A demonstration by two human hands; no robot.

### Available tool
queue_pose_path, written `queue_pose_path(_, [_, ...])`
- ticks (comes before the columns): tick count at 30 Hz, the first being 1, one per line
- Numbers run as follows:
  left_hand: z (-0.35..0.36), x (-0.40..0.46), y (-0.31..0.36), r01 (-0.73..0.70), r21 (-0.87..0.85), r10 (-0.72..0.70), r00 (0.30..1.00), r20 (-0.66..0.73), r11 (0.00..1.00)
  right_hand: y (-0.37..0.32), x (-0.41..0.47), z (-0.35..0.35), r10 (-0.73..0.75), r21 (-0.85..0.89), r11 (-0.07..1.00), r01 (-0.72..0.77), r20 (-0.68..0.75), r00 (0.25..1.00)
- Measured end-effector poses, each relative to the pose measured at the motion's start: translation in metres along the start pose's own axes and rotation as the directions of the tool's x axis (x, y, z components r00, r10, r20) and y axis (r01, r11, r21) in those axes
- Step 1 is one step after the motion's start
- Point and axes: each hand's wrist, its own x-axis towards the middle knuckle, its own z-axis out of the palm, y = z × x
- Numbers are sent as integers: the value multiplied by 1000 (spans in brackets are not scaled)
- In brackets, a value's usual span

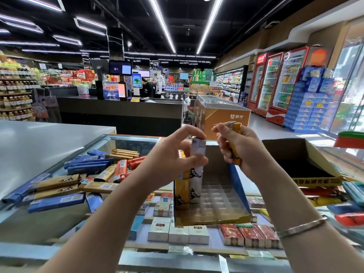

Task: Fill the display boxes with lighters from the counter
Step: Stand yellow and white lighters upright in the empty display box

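Left hand (173, 154) pinching white lighter (197, 170), loose lighters (78, 180) beside

left hand (173, 154) pinches with curled fingers; right hand (236, 146) is fisted, both raised.

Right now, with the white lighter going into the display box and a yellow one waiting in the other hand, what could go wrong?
1. The display box sits unheld on the glass counter; the left hand pressing the white lighter in could slide or tip it.
2. The white lighter stands tight against a seated yellow lighter; it may jam.
3. The right hand holds its yellow lighter loosely; it could drop.
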Motion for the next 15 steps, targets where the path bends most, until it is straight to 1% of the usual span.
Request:
queue_pose_path(3, [2, 0, 1, -115, 202, 121, 993, -15, 973, 3, 0, 2, 36, -13, 999, -36, -3, 999])
queue_pose_path(5, [2, 0, 1, -159, 299, 170, 985, -10, 941, 4, 0, 3, 59, -12, 998, -59, 1, 998])
queue_pose_path(9, [3, 0, 5, -186, 428, 178, 982, 61, 884, 5, 2, 4, 75, -20, 997, -75, 9, 997])
queue_pose_path(15, [1, -1, 9, -222, 544, 208, 974, 88, 809, 9, 3, 4, 82, -39, 996, -81, 27, 996])
